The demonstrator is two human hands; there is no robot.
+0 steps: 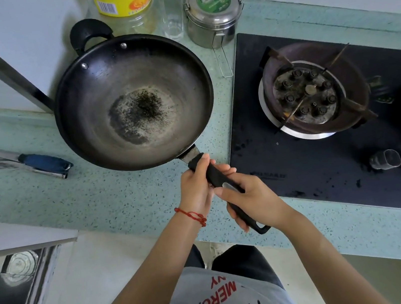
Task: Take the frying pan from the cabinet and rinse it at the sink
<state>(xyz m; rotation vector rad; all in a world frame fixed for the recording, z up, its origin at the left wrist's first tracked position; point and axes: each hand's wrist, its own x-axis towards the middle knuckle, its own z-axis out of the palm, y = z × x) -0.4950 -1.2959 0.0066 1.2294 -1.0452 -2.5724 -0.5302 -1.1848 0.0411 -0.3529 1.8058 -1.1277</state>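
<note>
Since the frying pan (133,102) is already out and held over the green counter (103,206), with black specks in its bowl, I'd say we're at the carry-to-the-sink step. What may be a sink (12,281) shows at lower left, so the next move probably means swinging it that way, kept level. Left hand (196,190) wraps the long handle (220,178) near the bowl; right hand (250,200) clamps it further back. Long axis runs from the loop handle (90,34) at upper left to the long handle at lower right, pointing at the person, beside the stove (325,148).
</note>
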